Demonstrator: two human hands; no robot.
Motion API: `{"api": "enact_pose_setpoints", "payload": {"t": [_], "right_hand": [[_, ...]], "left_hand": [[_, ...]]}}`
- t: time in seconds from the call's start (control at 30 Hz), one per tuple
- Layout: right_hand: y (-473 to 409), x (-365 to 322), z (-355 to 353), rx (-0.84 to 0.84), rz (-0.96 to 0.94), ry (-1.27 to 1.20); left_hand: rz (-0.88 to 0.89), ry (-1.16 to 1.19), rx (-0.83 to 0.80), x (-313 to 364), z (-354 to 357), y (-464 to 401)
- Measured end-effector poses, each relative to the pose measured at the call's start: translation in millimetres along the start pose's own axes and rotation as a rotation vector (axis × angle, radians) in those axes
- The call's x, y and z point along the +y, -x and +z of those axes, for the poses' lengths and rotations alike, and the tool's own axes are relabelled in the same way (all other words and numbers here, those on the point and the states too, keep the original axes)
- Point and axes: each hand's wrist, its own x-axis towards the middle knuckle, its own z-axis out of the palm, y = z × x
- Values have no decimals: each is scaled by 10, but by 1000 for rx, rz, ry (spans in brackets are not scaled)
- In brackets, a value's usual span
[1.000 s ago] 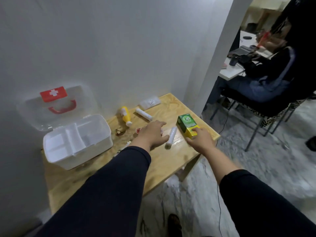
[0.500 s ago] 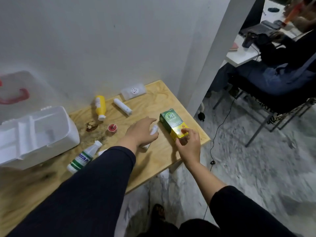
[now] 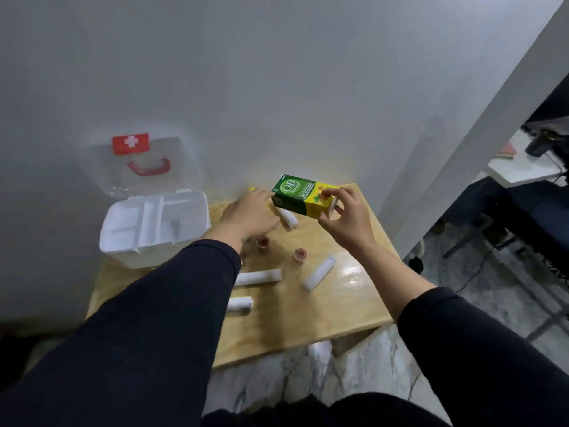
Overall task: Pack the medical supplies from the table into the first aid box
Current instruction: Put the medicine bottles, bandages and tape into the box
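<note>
Aloft, carton (image 3: 300, 197) between right fingers (image 3: 331, 192).

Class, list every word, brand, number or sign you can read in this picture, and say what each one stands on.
"OB herbal": on the green end of the carton, held in the right hand, with the left hand at its other end.
White cross on a red patch, a sign without words: on the lid of the first aid box.
Smaller print on the carton's yellow part: too blurred to read.
White tubes on the table: no readable text.
</note>
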Motion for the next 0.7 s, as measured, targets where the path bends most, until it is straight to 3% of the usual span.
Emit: {"api": "enact_pose_setpoints", "payload": {"t": [0.33, 0.5, 0.7], "right_hand": [[-364, -992, 932, -312, -269, 77], [-408, -1308, 1384, -456, -330, 282], [-457, -1561, 1951, -559, -312, 442]], "left_hand": [[-285, -40, 107, -1367, -589, 506], [-381, -48, 28, -1845, -580, 582], [-337, -156, -80, -2182, -534, 573]]}}
